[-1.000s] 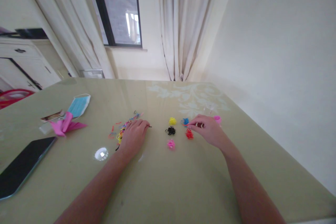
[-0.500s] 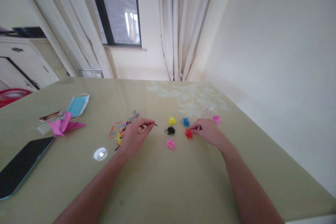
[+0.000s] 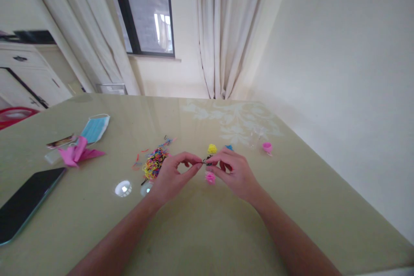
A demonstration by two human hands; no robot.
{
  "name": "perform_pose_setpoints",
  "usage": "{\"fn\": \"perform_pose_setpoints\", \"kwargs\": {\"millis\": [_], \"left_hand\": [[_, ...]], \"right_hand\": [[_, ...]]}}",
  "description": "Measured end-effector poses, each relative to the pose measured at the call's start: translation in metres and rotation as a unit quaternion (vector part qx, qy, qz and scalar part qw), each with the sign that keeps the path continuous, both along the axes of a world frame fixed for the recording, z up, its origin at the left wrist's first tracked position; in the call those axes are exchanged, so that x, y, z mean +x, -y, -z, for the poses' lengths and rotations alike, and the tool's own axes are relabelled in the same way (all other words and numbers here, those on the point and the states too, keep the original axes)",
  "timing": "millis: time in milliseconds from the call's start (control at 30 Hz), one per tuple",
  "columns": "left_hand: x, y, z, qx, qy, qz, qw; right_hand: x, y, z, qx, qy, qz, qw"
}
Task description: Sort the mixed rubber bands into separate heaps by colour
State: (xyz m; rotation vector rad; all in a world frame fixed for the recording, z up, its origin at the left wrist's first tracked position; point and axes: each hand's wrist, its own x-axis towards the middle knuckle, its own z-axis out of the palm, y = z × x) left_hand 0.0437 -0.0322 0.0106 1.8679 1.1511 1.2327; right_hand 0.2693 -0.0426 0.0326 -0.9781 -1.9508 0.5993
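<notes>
My left hand [image 3: 173, 177] and my right hand [image 3: 234, 172] meet above the table [image 3: 200, 224], fingertips pinched together on a small black rubber band [image 3: 204, 162] held between them. A mixed pile of coloured rubber bands [image 3: 155, 161] lies just left of my left hand. Small sorted heaps sit around my right hand: a yellow heap [image 3: 211, 149], a pink heap [image 3: 210, 177] and a blue heap [image 3: 229, 147] partly hidden by the fingers. The black and red heaps are covered by my right hand.
A pink cap [image 3: 267, 147] and a clear small container [image 3: 255, 134] lie to the right. At the left are a blue face mask [image 3: 95, 128], pink folded paper [image 3: 77, 153] and a dark tablet [image 3: 24, 205]. A wall borders the table's right edge.
My left hand lifted off the mixed pile with a black band and moved right. My right hand moved left from the red and blue heaps to meet it and pinch the band.
</notes>
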Motion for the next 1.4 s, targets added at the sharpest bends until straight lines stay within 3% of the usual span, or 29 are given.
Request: {"fn": "perform_pose_setpoints", "kwargs": {"millis": [167,300,433,500,600,667,767,1167,1400], "left_hand": [[0.001,0.002,0.001,-0.016,0.014,0.013,1.000],[-0.004,-0.004,0.003,-0.029,0.017,0.013,0.999],[-0.019,-0.018,0.009,-0.015,-0.081,-0.083,0.993],[-0.028,-0.022,0.013,0.017,-0.201,-0.143,0.969],[-0.038,-0.024,0.019,0.046,-0.371,-0.194,0.907],[-0.040,-0.023,0.021,0.039,-0.432,-0.203,0.878],[-0.041,-0.022,0.022,0.031,-0.469,-0.196,0.860],[-0.037,-0.025,0.023,0.044,-0.487,-0.193,0.851],[-0.036,-0.029,0.021,0.063,-0.379,-0.207,0.900]], "right_hand": [[-0.002,0.000,0.003,0.007,-0.010,0.017,1.000],[-0.002,0.000,-0.003,-0.048,-0.085,0.032,0.995],[0.001,0.002,-0.013,-0.149,-0.193,0.009,0.970],[0.002,0.003,-0.015,-0.177,-0.230,-0.002,0.957],[0.004,0.002,-0.012,-0.194,-0.269,-0.010,0.943],[0.004,0.001,-0.010,-0.198,-0.282,-0.013,0.939],[0.004,0.000,-0.008,-0.198,-0.287,-0.012,0.937],[0.006,-0.002,-0.006,-0.199,-0.288,-0.001,0.937],[0.005,-0.002,-0.008,-0.197,-0.303,0.002,0.932]]}}
